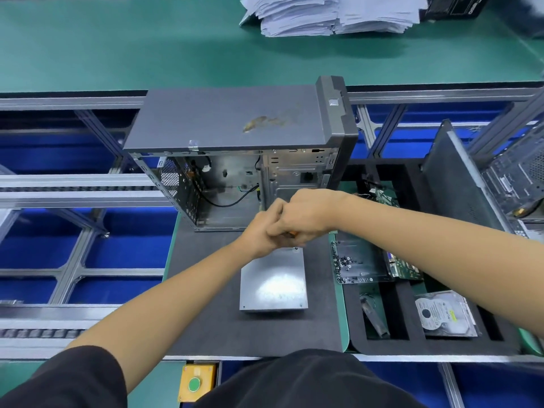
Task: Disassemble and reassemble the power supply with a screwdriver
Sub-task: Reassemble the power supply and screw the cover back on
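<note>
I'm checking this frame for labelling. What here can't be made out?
Head view only:
- Screwdriver: only an orange sliver shows; the right hand and left hand hide its tip.
- Power supply: far edge hidden under both hands.
- Loose screws: too small to count.
- Hard drive: label too small to read.
- Paper stack: cut off by the top edge.

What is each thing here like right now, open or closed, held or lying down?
Computer case: upright, side open.
Power supply: lying flat on the mat, cover on.
Screwdriver: gripped, mostly hidden by the hands.
Left hand: curled against the right.
Right hand: curled around the screwdriver.
Hard drive: lying in the foam tray.
</note>
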